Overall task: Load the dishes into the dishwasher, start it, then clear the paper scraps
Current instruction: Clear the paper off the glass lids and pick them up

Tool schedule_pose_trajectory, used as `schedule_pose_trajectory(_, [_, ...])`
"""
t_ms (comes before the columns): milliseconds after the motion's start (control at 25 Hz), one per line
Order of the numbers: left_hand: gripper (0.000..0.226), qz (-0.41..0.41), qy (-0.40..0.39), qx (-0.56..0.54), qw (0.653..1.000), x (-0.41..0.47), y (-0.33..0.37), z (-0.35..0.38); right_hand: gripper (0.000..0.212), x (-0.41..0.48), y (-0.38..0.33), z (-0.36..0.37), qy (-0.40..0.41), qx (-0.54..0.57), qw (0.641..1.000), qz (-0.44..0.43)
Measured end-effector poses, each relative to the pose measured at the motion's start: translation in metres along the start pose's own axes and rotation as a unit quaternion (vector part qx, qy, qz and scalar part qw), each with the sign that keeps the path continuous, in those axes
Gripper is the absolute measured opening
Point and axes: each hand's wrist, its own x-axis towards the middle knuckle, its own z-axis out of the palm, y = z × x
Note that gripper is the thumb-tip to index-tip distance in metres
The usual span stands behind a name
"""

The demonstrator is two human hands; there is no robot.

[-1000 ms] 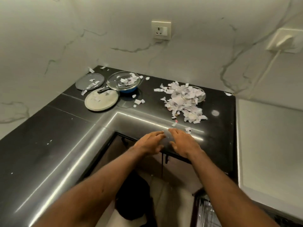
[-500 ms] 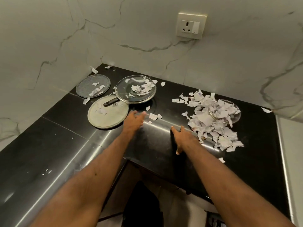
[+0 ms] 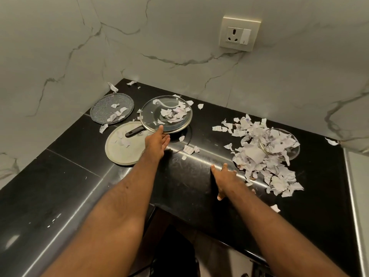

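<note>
The left hand [image 3: 157, 141], fingers straight, touches the rim of the round glass lid [image 3: 149, 116]. The right hand [image 3: 226, 177] lies flat, empty, on the black worktop [image 3: 79, 156].

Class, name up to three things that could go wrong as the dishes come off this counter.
1. The left hand reaches the glass lid, which carries paper scraps; tilting it could spill them.
2. The pan handle lies across the cream plate, so pulling either may drag the other.
3. The glass bowl sits half buried in the paper pile, easily knocked.
</note>
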Motion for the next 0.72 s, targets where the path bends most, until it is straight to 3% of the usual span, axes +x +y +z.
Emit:
schedule_pose_trajectory(160, [0.027, -0.010, 0.030, -0.005, 0.999, 0.004, 0.007, 0.009, 0.126, -0.006, 0.000, -0.003, -0.010, -0.005, 1.000, 0.004])
schedule_pose_trajectory(360, [0.014, -0.006, 0.024, -0.035, 0.999, -0.014, 0.004, 0.011, 0.127, -0.003, 0.003, -0.002, -0.015, 0.006, 1.000, -0.002])
schedule_pose_trajectory(520, [0.018, 0.007, -0.013, -0.048, 0.999, -0.046, -0.004, 0.004, 0.127, -0.007, 0.012, -0.003, -0.016, 0.027, 0.999, -0.021])
schedule_pose_trajectory(640, [0.019, 0.024, -0.052, -0.018, 0.998, -0.082, -0.010, 0.001, 0.103, -0.019, 0.029, 0.001, 0.044, 0.083, 0.993, -0.076])
schedule_pose_trajectory(720, [0.017, 0.032, -0.070, 0.018, 0.997, -0.107, -0.018, 0.002, 0.069, -0.035, 0.042, -0.005, 0.189, 0.273, 0.939, -0.089])
